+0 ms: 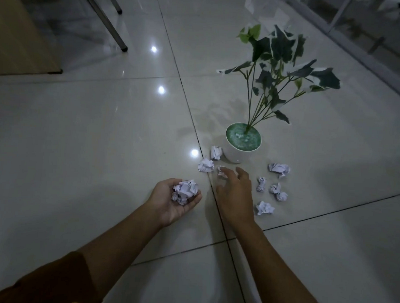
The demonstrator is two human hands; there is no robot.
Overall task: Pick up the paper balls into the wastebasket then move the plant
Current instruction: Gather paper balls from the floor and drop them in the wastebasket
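While the left hand (176,200) lies palm up, its grip loosely cupped around a clump of paper balls (185,191), the right hand (235,190) reaches with spread fingers, touching a ball (221,171) just in front of the plant (243,143); other balls lie on the floor (90,145) near the pot.

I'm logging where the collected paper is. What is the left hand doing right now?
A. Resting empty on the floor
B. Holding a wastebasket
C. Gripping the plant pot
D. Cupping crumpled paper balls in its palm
D: the left hand is palm-up, cupping crumpled paper balls above the tiled floor.
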